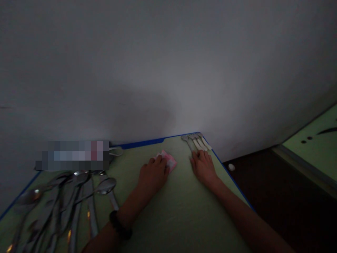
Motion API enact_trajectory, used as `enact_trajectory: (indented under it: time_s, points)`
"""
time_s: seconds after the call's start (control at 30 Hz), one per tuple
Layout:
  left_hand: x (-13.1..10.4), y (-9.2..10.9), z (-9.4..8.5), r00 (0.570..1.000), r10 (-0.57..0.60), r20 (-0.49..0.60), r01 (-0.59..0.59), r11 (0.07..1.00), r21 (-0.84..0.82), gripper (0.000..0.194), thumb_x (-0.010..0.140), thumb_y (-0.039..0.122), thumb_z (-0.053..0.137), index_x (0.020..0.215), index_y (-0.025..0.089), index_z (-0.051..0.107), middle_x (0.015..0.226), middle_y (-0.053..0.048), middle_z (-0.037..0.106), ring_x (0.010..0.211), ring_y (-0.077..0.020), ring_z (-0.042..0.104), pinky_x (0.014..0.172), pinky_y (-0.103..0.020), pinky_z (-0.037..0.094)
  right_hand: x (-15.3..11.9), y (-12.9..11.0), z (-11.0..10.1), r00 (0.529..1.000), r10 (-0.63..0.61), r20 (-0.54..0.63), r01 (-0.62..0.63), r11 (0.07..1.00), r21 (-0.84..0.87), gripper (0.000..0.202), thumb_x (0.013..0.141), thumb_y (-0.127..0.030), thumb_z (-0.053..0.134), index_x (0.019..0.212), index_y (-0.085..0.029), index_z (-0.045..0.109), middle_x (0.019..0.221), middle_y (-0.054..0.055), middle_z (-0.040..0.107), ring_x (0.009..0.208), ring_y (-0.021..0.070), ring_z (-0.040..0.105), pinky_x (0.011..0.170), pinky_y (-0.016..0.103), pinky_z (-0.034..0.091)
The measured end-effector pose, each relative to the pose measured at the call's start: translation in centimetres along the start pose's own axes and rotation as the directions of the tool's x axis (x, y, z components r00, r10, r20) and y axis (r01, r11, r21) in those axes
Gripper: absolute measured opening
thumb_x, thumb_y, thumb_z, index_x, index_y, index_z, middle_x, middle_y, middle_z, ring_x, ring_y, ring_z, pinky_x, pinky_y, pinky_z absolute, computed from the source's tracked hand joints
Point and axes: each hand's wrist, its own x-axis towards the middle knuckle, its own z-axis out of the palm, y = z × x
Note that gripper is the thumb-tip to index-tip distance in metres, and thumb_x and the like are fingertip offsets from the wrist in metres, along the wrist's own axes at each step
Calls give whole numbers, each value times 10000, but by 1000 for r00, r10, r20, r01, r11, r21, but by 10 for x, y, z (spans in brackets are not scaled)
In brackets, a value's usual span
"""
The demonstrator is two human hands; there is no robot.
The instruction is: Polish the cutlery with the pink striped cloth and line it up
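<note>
My left hand (pixel 154 173), with a dark band at the wrist, rests on the green table, its fingers closed on a folded pink and white cloth (pixel 171 162). Over at the far right corner, my right hand (pixel 204 168) has its fingertips on the handle end of a metal fork (pixel 187 140); its head points toward the wall. Beside that fork lie several more forks with white handles (pixel 202 143), lined up side by side along the blue edge. The fingertips of my right hand partly cover the handle.
A loose pile of metal spoons and other cutlery (pixel 76 200) spreads over the left side of the table (pixel 179 218). Behind it is a blurred-out patch. A grey wall (pixel 168 70) borders the far edge. To the right, a small white object (pixel 231 167) lies on the dark floor.
</note>
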Motion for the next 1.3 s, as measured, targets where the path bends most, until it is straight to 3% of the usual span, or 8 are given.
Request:
enact_trajectory:
  time_s: [0.3, 0.5, 0.67, 0.87, 1.03, 1.17, 1.23, 1.3]
  points:
    - [0, -1, 2, 1000, 5, 2, -5, 1000, 13, 314, 903, 324, 347, 1102, 184, 546, 1197, -123, 522, 995, -267, 520, 747, -385, 468, -1, 2, 2, 999, 12, -36, -9, 997, 70, 444, 901, -389, 330, 1256, -153, 452, 1042, 148, 511, 1014, 262, 420, 857, 383, 328]
    - [0, -7, -1, 999, 35, 30, -35, 999, -15, 310, 910, 295, 336, 1108, 190, 550, 1194, -123, 539, 993, -267, 542, 757, -386, 471, 7, 20, -4, 954, 137, -265, -68, 965, 253, 453, 909, -292, 293, 1330, -134, 343, 1054, 139, 515, 971, 235, 448, 859, 399, 368]
    - [1, -33, -4, 966, 213, 146, -176, 956, -233, 306, 883, 170, 368, 1118, 206, 562, 1234, -101, 544, 1049, -229, 561, 852, -340, 451, 9, 27, -7, 897, 192, -398, -4, 904, 427, 423, 890, -210, 303, 1306, -168, 370, 981, 106, 517, 938, 214, 471, 849, 411, 402]
    - [-15, -40, 13, 978, 207, -25, -200, 900, -388, 356, 912, 173, 308, 1225, 172, 478, 1318, -109, 469, 1209, -232, 446, 1010, -370, 361, -11, -30, -7, 932, -214, -291, 329, 836, 439, 305, 856, -204, 406, 1142, -168, 507, 1058, 117, 535, 1037, 222, 469, 923, 401, 403]
    - [-45, -47, 20, 958, 132, -256, -251, 820, -514, 366, 922, 182, 277, 1279, 186, 357, 1360, -114, 329, 1205, -172, 431, 1004, -334, 395, -15, -78, 0, 912, -329, -244, 408, 781, 473, 456, 850, -287, 455, 1278, -144, 390, 1233, 151, 452, 1128, 232, 423, 968, 396, 380]
    - [-58, -84, 2, 962, -44, -268, -46, 946, -322, 338, 870, 192, 394, 1203, 152, 431, 1229, -125, 420, 1169, -225, 443, 1004, -397, 375, -6, -99, 6, 916, -345, -205, 401, 803, 441, 479, 872, -356, 419, 1303, -154, 373, 1189, 149, 486, 1081, 236, 446, 933, 399, 384]
    - [-61, -107, -11, 966, -208, -151, 182, 969, -167, 304, 859, 206, 415, 1142, 119, 487, 1174, -143, 476, 1131, -250, 464, 988, -404, 366, -3, -104, 8, 924, -343, -169, 382, 825, 416, 456, 888, -382, 378, 1286, -160, 399, 1106, 141, 527, 1015, 232, 470, 890, 396, 397]
    - [-64, -128, -21, 960, -263, -90, 251, 959, -133, 243, 855, 213, 419, 1032, 117, 554, 1078, -144, 552, 1051, -262, 518, 929, -405, 398, -1, -105, 10, 922, -360, -143, 387, 839, 382, 410, 898, -396, 347, 1218, -172, 472, 1056, 132, 540, 972, 226, 477, 865, 388, 396]
